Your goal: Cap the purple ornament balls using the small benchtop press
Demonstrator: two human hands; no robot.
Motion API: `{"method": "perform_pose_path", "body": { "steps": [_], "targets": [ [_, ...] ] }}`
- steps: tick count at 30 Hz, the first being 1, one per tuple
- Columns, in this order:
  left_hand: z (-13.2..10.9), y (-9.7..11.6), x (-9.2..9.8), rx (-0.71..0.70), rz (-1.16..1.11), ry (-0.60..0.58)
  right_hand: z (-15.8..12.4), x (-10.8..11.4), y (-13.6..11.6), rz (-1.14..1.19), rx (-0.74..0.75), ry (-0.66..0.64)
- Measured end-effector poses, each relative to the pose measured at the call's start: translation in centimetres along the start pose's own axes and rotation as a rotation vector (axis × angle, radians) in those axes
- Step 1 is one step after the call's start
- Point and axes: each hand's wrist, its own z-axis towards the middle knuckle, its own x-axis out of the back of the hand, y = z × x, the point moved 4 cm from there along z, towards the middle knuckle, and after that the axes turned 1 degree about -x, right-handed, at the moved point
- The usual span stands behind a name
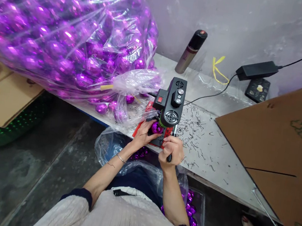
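Note:
My left hand (144, 134) has its fingers round a shiny purple bauble (156, 127), which sits under the head of a small black bench drill press (175, 101). A red rocker switch and silver knobs show on top of the machine. In a fist, my right hand (172, 149) grips the black-ended lever handle (169, 157) at the machine's right side. Beneath the bauble is the machine's dark base on a red sheet (168, 132). The drill tip itself is hidden by the head.
A huge clear bag of purple baubles (67, 30) bulges at the left. Behind stand a spray can (191, 52), a yellow ribbon (219, 70) and a power adapter (257, 70). Dark shavings litter the white table (213, 148). Cardboard (284, 143) blocks the right. More baubles (191, 210) lie below.

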Motion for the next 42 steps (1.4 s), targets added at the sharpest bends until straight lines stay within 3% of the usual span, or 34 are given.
{"method": "perform_pose_path", "body": {
  "steps": [23,29,34,37,42],
  "targets": [
    [0.3,0.2,0.1,-0.039,-0.021,0.002,-2.0,-1.1,1.3,0.01,0.005,0.128],
    [0.4,0.0,0.0,-0.052,-0.027,0.005,-2.0,-1.2,1.4,0.023,-0.003,0.129],
    [0.3,0.0,0.1,-0.059,-0.007,-0.005,-2.3,-1.4,1.4,0.006,0.079,0.074],
    [0.5,0.0,0.1,-0.051,-0.002,-0.008,-1.2,-0.7,0.9,0.035,0.005,0.083],
    [0.5,0.9,0.6,-0.057,-0.016,-0.007,3.3,0.7,-0.9,0.045,-0.169,-0.014]
  ]
}}
